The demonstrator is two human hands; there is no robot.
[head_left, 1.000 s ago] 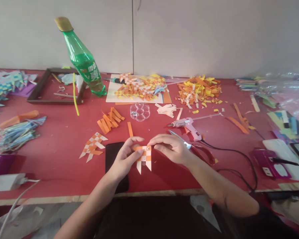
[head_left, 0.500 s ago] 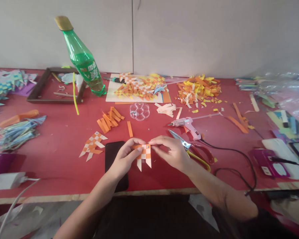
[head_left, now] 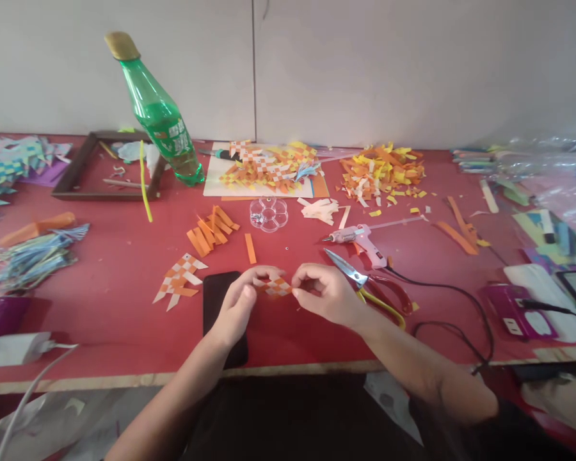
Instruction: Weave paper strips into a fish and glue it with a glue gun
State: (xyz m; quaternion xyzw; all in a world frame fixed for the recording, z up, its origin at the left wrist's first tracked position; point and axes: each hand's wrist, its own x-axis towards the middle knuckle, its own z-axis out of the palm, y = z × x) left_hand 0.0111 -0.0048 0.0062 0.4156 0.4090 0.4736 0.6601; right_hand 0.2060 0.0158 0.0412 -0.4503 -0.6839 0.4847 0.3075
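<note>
Between my two hands is a woven paper fish (head_left: 276, 287) in orange and white checks, held a little above the red table. My left hand (head_left: 240, 298) grips its left end, fingers behind it and thumb in front. At its right corner, my right hand (head_left: 324, 291) pinches the paper between thumb and fingertips. Part of the fish is hidden by my fingers. A second orange and white woven fish (head_left: 180, 278) lies to the left, beside a black phone (head_left: 221, 307) that is partly under my left hand. Scissors (head_left: 365, 282) with red and yellow handles lie just beyond my right hand.
A pink glue gun (head_left: 360, 240) with a trailing cord lies at right. Orange paper strips (head_left: 211, 230), a clear flower-shaped tray (head_left: 269, 214) and white strips (head_left: 319, 210) lie ahead. A green bottle (head_left: 166, 125) stands by a dark frame (head_left: 96, 192). Paper scraps (head_left: 381, 169) are heaped behind.
The fish has been turned in my hands: its eye and pointed tails faced me before, and now a narrower checked side shows. My left thumb has shifted left.
</note>
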